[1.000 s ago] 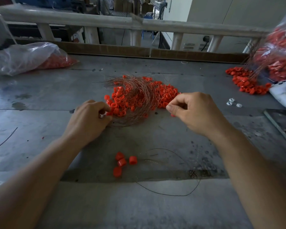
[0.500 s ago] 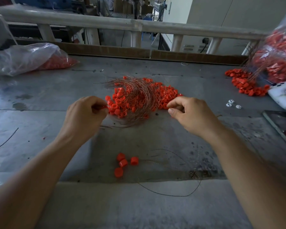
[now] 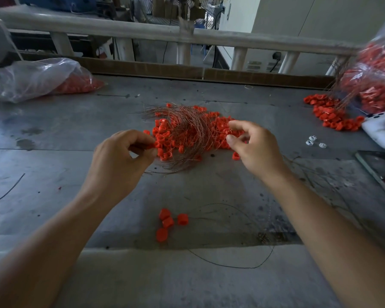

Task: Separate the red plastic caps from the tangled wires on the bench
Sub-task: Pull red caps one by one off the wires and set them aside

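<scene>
A red cap (image 3: 156, 145) is pinched in the grip of the left hand (image 3: 118, 161) at the left fringe of the copper wires (image 3: 187, 134) tangled mid-bench (image 3: 76, 130), while the right hand (image 3: 258, 150) seems to be nipped onto strands on the opposite side, so a left-right pull is judged next.
</scene>
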`<state>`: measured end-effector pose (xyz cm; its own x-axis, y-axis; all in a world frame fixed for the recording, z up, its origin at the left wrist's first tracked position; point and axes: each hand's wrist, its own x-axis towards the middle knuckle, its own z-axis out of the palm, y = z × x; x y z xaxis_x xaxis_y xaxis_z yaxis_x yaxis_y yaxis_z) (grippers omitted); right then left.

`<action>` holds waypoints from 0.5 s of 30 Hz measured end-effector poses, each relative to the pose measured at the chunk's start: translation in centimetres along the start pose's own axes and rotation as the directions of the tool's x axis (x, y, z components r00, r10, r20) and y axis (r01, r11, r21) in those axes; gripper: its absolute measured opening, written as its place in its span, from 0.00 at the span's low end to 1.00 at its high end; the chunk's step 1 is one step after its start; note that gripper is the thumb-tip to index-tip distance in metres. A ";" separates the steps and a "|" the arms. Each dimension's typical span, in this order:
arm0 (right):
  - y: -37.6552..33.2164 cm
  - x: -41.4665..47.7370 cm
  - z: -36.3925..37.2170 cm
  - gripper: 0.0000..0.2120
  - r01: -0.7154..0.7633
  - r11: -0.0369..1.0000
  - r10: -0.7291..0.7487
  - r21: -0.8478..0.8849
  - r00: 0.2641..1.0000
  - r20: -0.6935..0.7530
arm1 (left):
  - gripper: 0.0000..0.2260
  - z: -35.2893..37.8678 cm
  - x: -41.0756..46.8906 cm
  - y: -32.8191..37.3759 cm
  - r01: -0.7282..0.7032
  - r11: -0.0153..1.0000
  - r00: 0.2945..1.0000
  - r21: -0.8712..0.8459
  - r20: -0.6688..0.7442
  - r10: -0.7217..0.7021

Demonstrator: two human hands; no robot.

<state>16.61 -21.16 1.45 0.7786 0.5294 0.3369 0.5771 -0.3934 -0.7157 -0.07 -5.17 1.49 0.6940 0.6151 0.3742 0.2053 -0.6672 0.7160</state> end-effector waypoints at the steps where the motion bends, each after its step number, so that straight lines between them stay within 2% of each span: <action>1: -0.1 0.0 -0.1 0.15 0.009 1.000 -0.008 0.021 0.999 -0.049 | 0.06 0.0 0.0 0.0 -0.008 1.000 1.000 -0.009 0.001 0.008; 6: -0.2 0.0 -0.5 0.06 0.058 0.984 -0.014 0.170 0.968 -0.252 | 0.07 0.0 -0.1 0.0 -0.031 0.999 0.999 -0.030 0.008 0.031; 12: 0.1 0.2 -0.9 0.10 0.078 0.979 -0.003 0.188 0.929 -0.370 | 0.07 -0.1 -0.2 0.1 -0.038 0.998 0.999 -0.048 0.005 0.038; 15: 0.0 0.1 -1.2 0.11 0.115 0.955 0.006 0.272 0.912 -0.409 | 0.08 -0.2 -0.3 0.1 -0.043 0.998 0.999 -0.049 0.003 0.043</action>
<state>16.99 -21.97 2.19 0.8148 0.1727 0.5534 0.5743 -0.1103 -0.8112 -0.39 -5.39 1.55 0.7043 0.5844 0.4032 0.1412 -0.6718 0.7271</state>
